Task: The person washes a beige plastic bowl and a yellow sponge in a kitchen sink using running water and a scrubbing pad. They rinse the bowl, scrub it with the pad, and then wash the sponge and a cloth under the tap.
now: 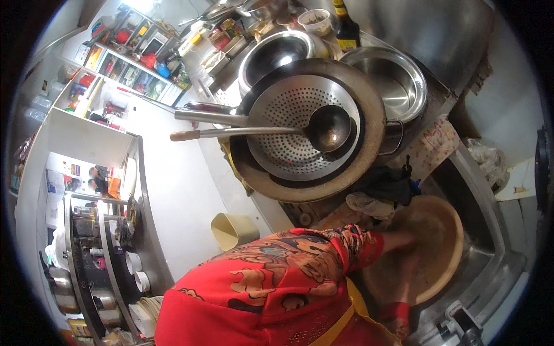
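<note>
Both hands reach into a round tan basin (454, 259) that stands in a stainless-steel sink. My left hand (402, 239) comes in from the upper side, its red patterned sleeve ending at the wrist. From the lower side comes my right hand (409, 272), blurred, below a red cuff. The two hands are close together inside the basin. Their fingers are smeared and dim, so what they touch or hold cannot be made out. Grey cloths (370, 206) and a dark cloth (385, 184) lie beside the basin's upper left rim.
On the stove side, a large wok (372, 142) carries a perforated strainer (277, 155) and a ladle (331, 129), handles jutting left. Steel pots (422, 86) and a dark bottle (347, 32) stand behind. A faucet (463, 322) is at the sink's near edge; a beige bin (236, 231) stands on the floor.
</note>
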Tool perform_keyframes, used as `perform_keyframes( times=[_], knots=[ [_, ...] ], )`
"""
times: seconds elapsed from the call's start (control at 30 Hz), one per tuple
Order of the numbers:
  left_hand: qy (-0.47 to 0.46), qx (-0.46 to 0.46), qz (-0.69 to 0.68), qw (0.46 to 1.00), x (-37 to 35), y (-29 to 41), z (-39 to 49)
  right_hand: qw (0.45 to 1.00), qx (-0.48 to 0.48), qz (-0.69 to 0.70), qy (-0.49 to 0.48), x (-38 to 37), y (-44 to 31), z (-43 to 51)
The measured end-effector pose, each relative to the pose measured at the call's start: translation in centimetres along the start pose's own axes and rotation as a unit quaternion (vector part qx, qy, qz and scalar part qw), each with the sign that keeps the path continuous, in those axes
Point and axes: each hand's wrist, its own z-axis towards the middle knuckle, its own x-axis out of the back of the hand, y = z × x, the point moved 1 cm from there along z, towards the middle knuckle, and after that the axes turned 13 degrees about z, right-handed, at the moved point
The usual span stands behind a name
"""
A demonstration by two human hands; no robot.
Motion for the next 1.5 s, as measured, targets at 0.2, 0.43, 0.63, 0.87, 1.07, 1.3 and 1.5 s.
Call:
perform_keyframes(
  times=[0.2,0.43,0.63,0.87,1.07,1.3,1.5],
  knots=[
    [-0.053,0.032,0.125,0.990,0.7,-0.9,0.3,0.966,-0.045,0.253,0.016,1.3,-6.2,-3.6],
    [-0.064,0.028,0.206,0.976,-0.6,0.6,-0.9,0.794,-0.169,0.568,0.139,0.6,-8.0,-3.0],
    [-0.065,0.016,0.247,0.967,-2.0,0.8,0.1,0.878,-0.090,0.467,0.057,2.4,-4.6,-1.6],
    [-0.053,0.009,0.278,0.959,0.3,2.7,-0.3,0.993,-0.073,-0.074,0.048,4.2,-6.1,0.2],
    [0.054,0.113,0.124,0.984,2.6,3.7,-2.0,0.994,-0.035,0.101,0.036,0.4,-1.8,1.2],
    [-0.050,0.059,0.169,0.982,1.8,1.4,-3.9,0.965,-0.059,0.256,0.020,-0.1,-8.3,-2.4],
    [-0.177,0.090,0.148,0.969,0.6,-3.9,-2.5,0.940,-0.047,0.319,0.111,1.9,-16.2,-8.0]
  ],
)
